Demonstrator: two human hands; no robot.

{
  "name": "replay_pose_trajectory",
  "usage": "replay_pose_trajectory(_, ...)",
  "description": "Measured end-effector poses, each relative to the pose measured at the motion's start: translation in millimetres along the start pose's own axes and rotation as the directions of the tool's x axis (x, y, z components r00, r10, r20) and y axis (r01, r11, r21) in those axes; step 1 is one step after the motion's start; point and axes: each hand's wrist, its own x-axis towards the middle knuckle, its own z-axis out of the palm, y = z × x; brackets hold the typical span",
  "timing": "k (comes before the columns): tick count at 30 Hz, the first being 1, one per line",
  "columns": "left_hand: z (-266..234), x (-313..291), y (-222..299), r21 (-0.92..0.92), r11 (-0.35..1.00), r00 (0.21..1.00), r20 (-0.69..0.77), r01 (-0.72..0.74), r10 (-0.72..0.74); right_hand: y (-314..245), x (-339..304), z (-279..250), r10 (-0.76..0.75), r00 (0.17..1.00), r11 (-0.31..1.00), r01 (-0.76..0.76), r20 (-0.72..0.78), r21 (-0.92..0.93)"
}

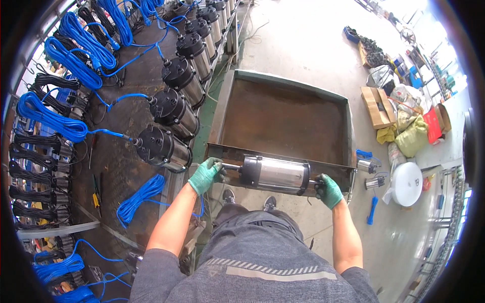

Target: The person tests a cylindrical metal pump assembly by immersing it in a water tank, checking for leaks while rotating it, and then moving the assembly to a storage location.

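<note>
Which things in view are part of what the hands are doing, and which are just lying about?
In hand: steel pump cylinder, held at its ends by left hand and right hand, over the rusty metal tray.

Lying about: row of pumps, blue cable coils, cardboard box, white roll.

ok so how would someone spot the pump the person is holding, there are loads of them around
Find the big rusty metal tray in the middle. At its near rim, the pump lies sideways between the gloved left hand and right hand. Unlike the pumps in the row on the workbench, no blue cable shows on it.
</note>
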Motion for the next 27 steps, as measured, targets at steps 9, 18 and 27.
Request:
replay_pose_trajectory(9,-31,26,-4,0.124,0.977,0.933,-0.337,0.176,-0.126,-18,-1,18,0.091,0.993,0.991,-0.098,-0.078,-0.094)
replay_pose_trajectory(18,-37,66,-1,0.076,0.976,0.867,-0.477,0.202,-0.143,-34,-13,24,-0.050,0.985,0.924,0.109,0.168,-0.366)
replay_pose_trajectory(27,36,11,-27,0.602,0.769,0.914,-0.155,-0.215,0.376,-23,14,11,-0.193,0.946,-0.024,0.262,0.262,-0.965)
